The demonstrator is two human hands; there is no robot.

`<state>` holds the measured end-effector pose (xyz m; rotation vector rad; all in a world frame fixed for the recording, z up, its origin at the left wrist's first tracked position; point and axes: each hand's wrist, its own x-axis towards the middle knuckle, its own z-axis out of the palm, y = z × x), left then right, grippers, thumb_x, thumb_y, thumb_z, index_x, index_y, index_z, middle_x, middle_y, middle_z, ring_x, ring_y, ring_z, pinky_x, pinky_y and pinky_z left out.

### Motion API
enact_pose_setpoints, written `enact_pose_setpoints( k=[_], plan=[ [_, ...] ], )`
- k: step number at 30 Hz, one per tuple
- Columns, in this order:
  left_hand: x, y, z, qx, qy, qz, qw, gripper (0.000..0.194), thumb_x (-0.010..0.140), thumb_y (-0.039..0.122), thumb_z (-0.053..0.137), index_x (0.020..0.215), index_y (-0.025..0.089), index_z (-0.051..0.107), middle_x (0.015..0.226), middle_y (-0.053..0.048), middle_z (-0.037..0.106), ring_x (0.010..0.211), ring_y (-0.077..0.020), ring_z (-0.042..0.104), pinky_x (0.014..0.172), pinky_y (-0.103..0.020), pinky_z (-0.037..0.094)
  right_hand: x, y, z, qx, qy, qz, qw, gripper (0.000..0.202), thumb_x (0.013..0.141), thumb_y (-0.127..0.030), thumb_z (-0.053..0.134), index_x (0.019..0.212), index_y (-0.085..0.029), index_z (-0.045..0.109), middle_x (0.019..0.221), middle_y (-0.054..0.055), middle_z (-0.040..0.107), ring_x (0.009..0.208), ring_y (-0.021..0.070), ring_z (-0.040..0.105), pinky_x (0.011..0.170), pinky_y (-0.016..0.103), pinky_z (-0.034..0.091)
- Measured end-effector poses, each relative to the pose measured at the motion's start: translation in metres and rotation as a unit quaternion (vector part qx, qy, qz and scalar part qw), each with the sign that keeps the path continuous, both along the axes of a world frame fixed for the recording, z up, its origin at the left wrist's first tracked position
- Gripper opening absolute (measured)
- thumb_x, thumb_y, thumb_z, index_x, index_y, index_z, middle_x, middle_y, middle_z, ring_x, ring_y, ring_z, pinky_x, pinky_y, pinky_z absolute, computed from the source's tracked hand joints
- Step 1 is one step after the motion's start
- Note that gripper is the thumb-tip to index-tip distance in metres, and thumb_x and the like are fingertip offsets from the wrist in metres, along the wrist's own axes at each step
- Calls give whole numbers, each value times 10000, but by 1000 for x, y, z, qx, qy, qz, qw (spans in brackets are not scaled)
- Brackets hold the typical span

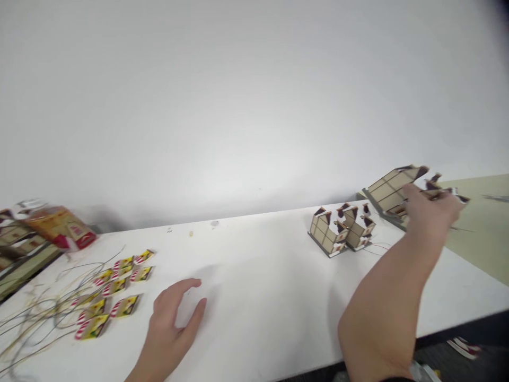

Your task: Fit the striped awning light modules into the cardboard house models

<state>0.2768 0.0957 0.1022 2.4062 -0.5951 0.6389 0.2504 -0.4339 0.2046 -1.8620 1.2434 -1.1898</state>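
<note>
My left hand (173,323) hovers over the white table, thumb and fingers apart, with nothing between them. Just left of it lie several small yellow pieces with red-and-white stripes (125,306), joined to thin wires (59,305). My right arm reaches to the far right, where my right hand (431,209) is closed on a cream model house (389,191) with dark trim, tilted above the table's right end. Its fingertips are partly hidden by the house. A smaller pair of similar model houses (328,233) stands on the table, left of my right forearm.
At the far left are an orange and red bag (63,225) and more model houses (18,236) on a greenish board. A pale green surface (481,228) adjoins the white table (254,297) at the right. A plain wall rises behind. A shoe (464,347) shows at lower right.
</note>
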Motion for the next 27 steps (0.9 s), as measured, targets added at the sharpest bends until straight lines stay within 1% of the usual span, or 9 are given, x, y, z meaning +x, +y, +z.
enact_pose_setpoints(
  k=[3,5,7,9,12,15,21,24,27],
  plan=[
    [2,5,-2,64,-9,-25,998,281,867,371,550,1114,239,563,1125,-49,657,1061,-212,604,955,-375,425,11,45,36,-4,-131,29,991,631,718,-547,676,1216,-182,543,1115,169,651,889,228,672,641,305,531],
    [1,6,-1,91,3,-21,996,269,883,346,523,1126,238,563,1133,-53,657,1077,-207,601,964,-383,413,21,84,56,-25,-145,63,987,714,643,-551,749,1232,-219,518,1111,131,652,833,192,658,621,283,512],
    [-3,5,2,115,18,-17,993,259,898,325,496,1133,244,567,1140,-52,653,1091,-205,596,978,-401,396,33,126,69,-4,-144,170,975,785,624,-561,762,1276,-261,443,1096,99,651,762,177,648,572,282,491],
    [-7,4,7,147,38,-18,988,255,904,315,481,1132,254,577,1151,-49,648,1096,-203,593,979,-414,386,48,164,72,27,-98,303,948,750,632,-568,751,1244,-258,449,1105,102,638,772,190,646,550,278,485],
    [-7,9,13,188,67,4,980,265,910,333,462,1122,258,601,1177,-57,636,1111,-211,583,991,-432,379,73,211,63,63,22,474,878,699,612,-551,752,1164,-221,478,1049,106,633,738,201,634,509,268,462],
    [-3,29,17,217,77,64,971,293,904,364,451,1111,249,623,1197,-70,631,1131,-235,572,1004,-453,383,90,247,45,12,148,538,830,619,622,-531,722,1102,-219,485,965,80,631,755,209,609,506,257,428],
    [-2,91,26,278,93,217,931,393,833,299,441,1179,224,612,1316,-94,570,1231,-310,512,1010,-555,381,96,294,9,-277,281,485,780,412,676,-318,661,1016,-178,475,745,55,585,745,230,564,557,272,327],
    [-3,112,26,293,121,225,921,479,796,231,430,1252,230,579,1380,-91,525,1276,-303,480,1036,-588,354,100,310,-10,-368,309,462,745,331,681,-233,651,966,-174,493,734,64,577,763,240,555,591,288,301],
    [-1,124,23,286,148,211,923,472,838,216,398,1278,237,569,1361,-95,547,1273,-274,488,1094,-630,250,104,322,-28,-419,316,453,721,324,688,-169,647,978,-168,503,771,78,589,791,241,544,623,301,300]
  ],
)
